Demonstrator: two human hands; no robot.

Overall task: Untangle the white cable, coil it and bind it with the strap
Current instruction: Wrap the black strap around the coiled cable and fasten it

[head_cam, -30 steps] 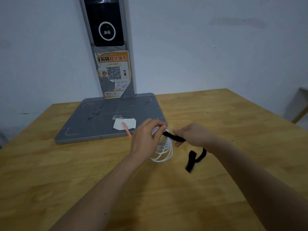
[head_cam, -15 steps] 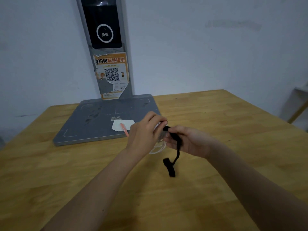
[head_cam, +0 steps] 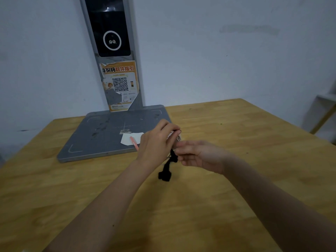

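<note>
A person is working over a wooden tabletop (head_cam: 236,188), both bare hands held together just above it, near the middle of the view. The left hand (head_cam: 156,142) is closing around a small coil of white cable (head_cam: 174,136); only a few pale loops are showing between its fingers, so the coil's exact shape is hard to tell. The right hand (head_cam: 198,154) is sitting just beside it, fingertips pinching a black strap (head_cam: 170,165) right where it is meeting the coil. The two hands are almost touching.

The strap's long axis is running roughly straight down from the hands, its loose end dangling and curling just above the wood, slightly toward the left arm. Judging from this, the binding step is underway: the strap is at the coil but not visibly fastened. The coming wrap seems to depend on the right hand, the nearer one to the hanging tail, carrying that tail around the bundle while the left keeps the loops gathered.

Behind the hands, a grey base plate (head_cam: 101,139) is lying with a white paper slip (head_cam: 130,138) and a pink pen (head_cam: 134,143) on it.
</note>
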